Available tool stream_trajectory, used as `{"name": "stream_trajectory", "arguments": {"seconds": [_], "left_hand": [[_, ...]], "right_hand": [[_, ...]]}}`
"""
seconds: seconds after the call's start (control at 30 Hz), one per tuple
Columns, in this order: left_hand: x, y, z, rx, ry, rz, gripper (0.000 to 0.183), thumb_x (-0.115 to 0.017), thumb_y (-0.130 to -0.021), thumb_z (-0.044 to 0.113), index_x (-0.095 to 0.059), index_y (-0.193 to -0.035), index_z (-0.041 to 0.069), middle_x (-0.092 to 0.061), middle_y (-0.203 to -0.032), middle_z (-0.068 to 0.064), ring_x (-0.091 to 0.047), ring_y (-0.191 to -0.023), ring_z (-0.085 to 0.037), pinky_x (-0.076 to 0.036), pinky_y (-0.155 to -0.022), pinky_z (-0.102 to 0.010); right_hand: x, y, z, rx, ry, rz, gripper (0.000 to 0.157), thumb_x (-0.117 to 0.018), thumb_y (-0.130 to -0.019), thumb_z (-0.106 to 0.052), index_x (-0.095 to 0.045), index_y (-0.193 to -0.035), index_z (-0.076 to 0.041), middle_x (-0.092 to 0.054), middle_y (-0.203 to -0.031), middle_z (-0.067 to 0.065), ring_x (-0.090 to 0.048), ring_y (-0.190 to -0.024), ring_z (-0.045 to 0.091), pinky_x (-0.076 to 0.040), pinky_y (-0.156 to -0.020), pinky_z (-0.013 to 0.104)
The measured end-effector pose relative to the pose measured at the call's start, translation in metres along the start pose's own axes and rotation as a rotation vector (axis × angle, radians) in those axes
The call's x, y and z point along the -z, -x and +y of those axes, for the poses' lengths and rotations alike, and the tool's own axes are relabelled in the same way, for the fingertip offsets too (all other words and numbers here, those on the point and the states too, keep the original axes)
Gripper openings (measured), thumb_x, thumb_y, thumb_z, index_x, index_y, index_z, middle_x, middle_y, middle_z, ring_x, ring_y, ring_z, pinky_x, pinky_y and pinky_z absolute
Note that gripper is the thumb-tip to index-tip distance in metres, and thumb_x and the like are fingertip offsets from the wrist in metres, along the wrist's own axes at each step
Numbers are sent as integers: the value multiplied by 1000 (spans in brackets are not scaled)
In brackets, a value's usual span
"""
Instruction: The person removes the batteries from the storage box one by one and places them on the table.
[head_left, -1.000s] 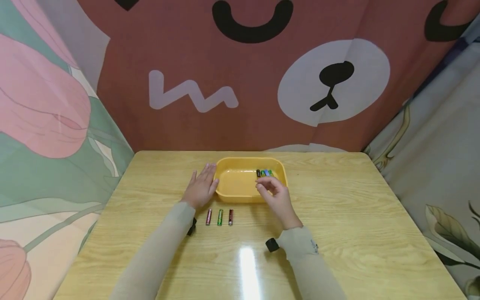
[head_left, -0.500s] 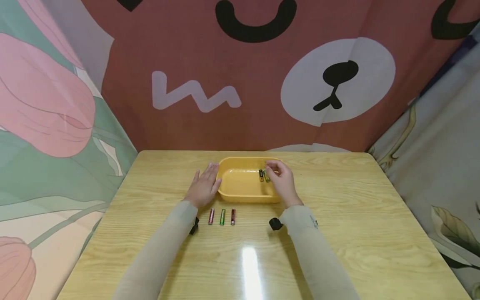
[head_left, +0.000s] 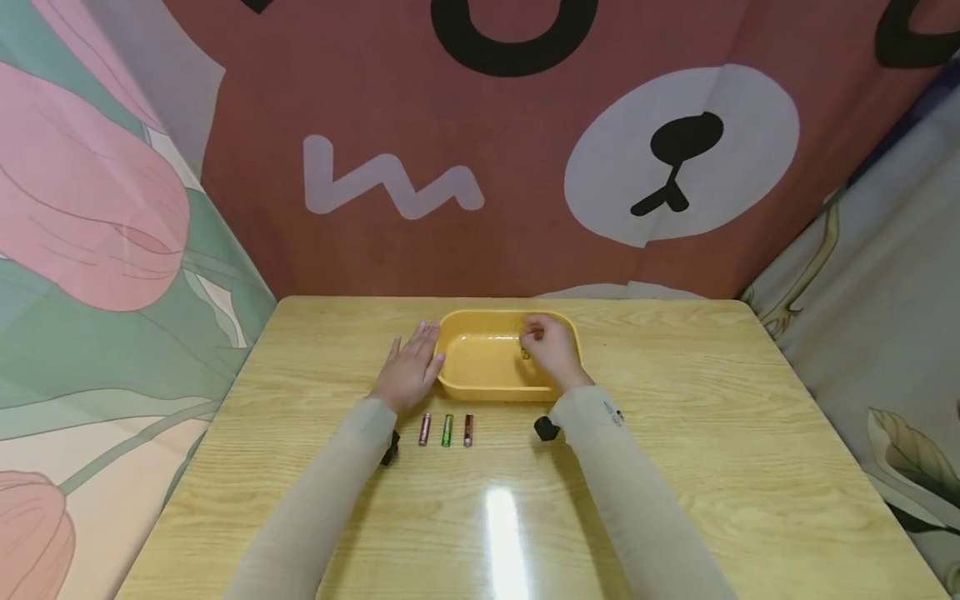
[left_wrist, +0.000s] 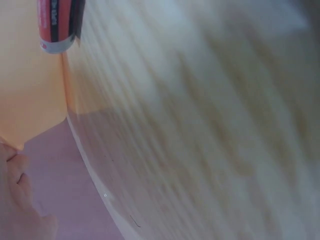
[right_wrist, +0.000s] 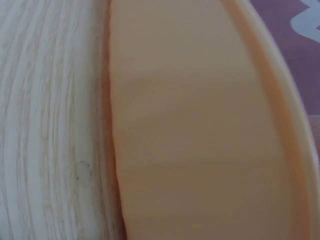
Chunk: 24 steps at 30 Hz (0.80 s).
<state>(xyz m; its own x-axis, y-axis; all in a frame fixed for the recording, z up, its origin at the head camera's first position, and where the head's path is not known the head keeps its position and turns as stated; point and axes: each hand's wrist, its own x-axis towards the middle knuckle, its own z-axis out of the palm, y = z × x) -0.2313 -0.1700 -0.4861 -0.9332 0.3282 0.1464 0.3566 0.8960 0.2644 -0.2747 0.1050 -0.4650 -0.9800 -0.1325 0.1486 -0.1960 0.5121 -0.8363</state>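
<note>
In the head view I have a brown printed cloth (head_left: pixel 420 250) across the top of the frame and the wood-grain worktop (head_left: pixel 675 467) below it. The yellow tray (head_left: pixel 480 367) sits on the worktop at the middle of the frame. The left hand (head_left: pixel 408 367) lies against the tray's left rim, fingers fairly straight and gripping nothing. The right hand (head_left: pixel 552 346) reaches over the tray's right part, fingers curled and tips drawn close; I can't tell whether they pinch anything.

Smallest are the batteries. A yellowish end, which I take for one battery (head_left: pixel 526 353), shows just below the right fingers, inside the tray. Below the tray, left of centre, a pink battery (head_left: pixel 425 430), a green battery (head_left: pixel 447 430) and a dark red battery (head_left: pixel 468 430) lie apart in a row.

I judge the step in hand to be placing or straightening a battery in the tray; the next move calls for a light touch there, with the tray steadied.
</note>
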Motion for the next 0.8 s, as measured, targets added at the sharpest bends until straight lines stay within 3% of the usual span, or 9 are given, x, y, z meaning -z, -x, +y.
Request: {"name": "stream_trajectory", "arguments": {"seconds": [0.2, 0.57, 0.8], "left_hand": [[-1, -1, -1, -5, -1, 8, 59, -25, -103, 40, -11, -152, 11, -14, -157, -3, -3, -143, -16, -5, -114, -51], [-1, -1, -2, -7, 5, -2, 60, -23, -103, 42, -10, -152, 12, -13, -157, -2, -2, -143, -15, -4, -114, -50], [-2, -2, -2, -7, 11, 5, 59, -24, -103, 41, -9, -152, 13, -13, -157, -1, -3, -143, -15, -6, -114, -51]], "right_hand": [[-4, -6, 5, -34, 77, -61, 37, -66, -86, -8, -58, -121, 2, -61, -101, 16, -60, -87, 26, -53, -68, 34], [-6, -9, 11, -68, 184, -102, 47, -69, -84, -12, -55, -126, 3, -58, -113, 17, -55, -103, 30, -48, -87, 42], [-6, -10, 10, -89, 220, -143, 52, -72, -83, -13, -52, -129, 3, -57, -117, 22, -54, -106, 33, -47, -88, 44]]}}
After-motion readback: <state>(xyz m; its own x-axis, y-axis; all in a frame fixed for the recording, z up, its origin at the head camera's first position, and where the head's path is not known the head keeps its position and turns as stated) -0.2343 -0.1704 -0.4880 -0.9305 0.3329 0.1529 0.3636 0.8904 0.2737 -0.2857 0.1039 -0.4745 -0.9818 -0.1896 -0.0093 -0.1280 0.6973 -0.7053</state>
